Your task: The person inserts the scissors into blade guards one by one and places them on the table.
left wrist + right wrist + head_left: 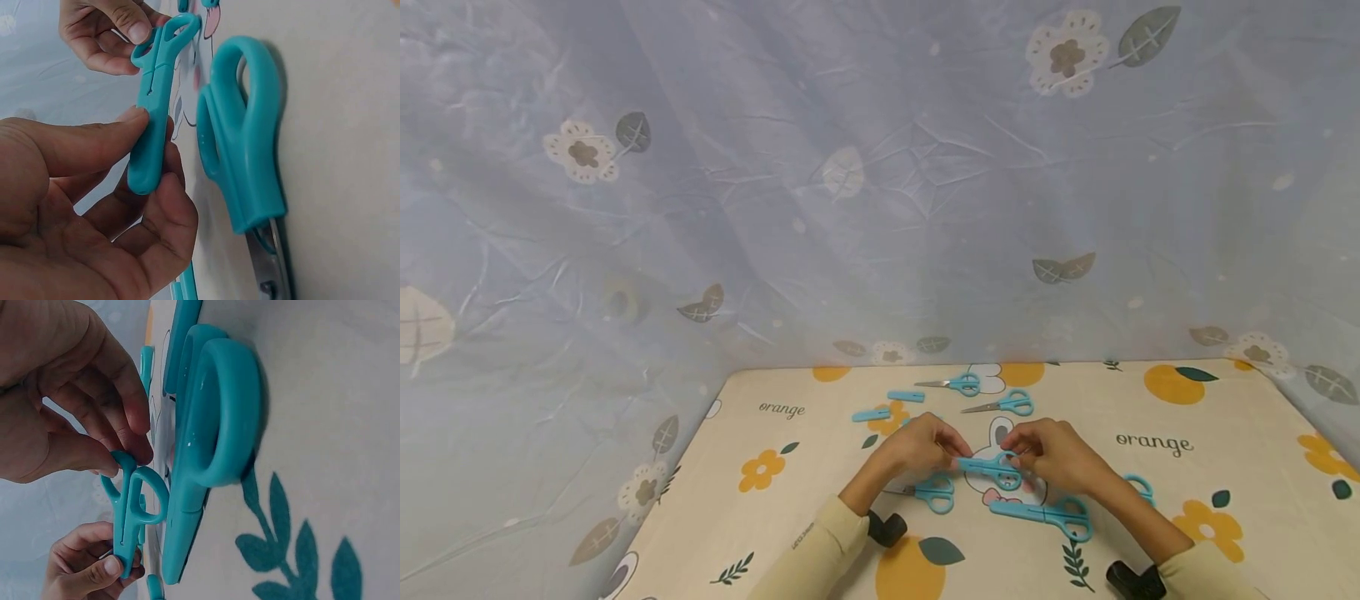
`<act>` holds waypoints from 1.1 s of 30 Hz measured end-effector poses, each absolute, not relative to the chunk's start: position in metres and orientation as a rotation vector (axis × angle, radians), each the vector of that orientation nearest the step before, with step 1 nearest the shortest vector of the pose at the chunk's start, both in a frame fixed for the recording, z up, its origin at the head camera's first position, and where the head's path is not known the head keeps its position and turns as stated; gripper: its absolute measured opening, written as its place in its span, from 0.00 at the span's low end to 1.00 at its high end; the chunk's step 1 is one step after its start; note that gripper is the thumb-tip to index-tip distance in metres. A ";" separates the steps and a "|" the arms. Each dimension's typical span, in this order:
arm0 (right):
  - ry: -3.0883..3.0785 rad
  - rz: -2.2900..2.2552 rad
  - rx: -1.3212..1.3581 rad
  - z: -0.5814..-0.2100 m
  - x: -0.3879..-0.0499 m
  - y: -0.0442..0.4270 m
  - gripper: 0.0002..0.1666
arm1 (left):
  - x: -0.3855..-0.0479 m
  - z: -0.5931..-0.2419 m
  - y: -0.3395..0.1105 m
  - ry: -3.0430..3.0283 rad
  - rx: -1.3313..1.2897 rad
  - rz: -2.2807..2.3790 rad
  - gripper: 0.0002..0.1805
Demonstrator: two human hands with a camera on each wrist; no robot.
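Between both hands is a pair of small blue scissors (991, 470) with its blades inside a matching blue cover (150, 156). My left hand (923, 446) pinches the cover's closed end between thumb and fingers. In the right wrist view, my right hand (81, 394) holds one handle loop by thumb and fingertips. Below the hands lies another covered pair of scissors (1037, 512). Beside the left wrist rests an uncovered pair (936, 493), its metal blades (265, 259) showing in the left wrist view.
Toward the back lie two uncovered scissors, one farther pair (964, 384) and one nearer pair (1017, 402). Left of them are two loose covers, an upper cover (906, 396) and a lower cover (871, 414). A blue handle (1141, 487) peeks from behind the right forearm.
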State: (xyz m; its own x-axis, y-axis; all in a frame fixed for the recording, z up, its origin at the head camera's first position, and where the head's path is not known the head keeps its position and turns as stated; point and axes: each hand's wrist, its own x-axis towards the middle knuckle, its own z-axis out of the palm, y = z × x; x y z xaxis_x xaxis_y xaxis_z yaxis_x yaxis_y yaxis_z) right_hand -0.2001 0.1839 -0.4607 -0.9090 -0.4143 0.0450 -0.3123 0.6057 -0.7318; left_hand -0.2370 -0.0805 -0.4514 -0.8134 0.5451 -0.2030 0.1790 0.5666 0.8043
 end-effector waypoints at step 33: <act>2.796 -0.983 -0.586 -0.465 -0.204 0.197 0.12 | -0.230 -0.452 -0.103 2.489 0.651 0.981 0.15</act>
State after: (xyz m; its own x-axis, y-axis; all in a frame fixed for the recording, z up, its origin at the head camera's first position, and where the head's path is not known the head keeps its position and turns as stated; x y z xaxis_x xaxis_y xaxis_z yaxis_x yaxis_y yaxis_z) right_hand -0.2044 0.1972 -0.4654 -0.9178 -0.3968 0.0147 -0.3187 0.7139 -0.6235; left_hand -0.2297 -0.1030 -0.4519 -0.8179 0.5463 -0.1804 0.2763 0.6479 0.7098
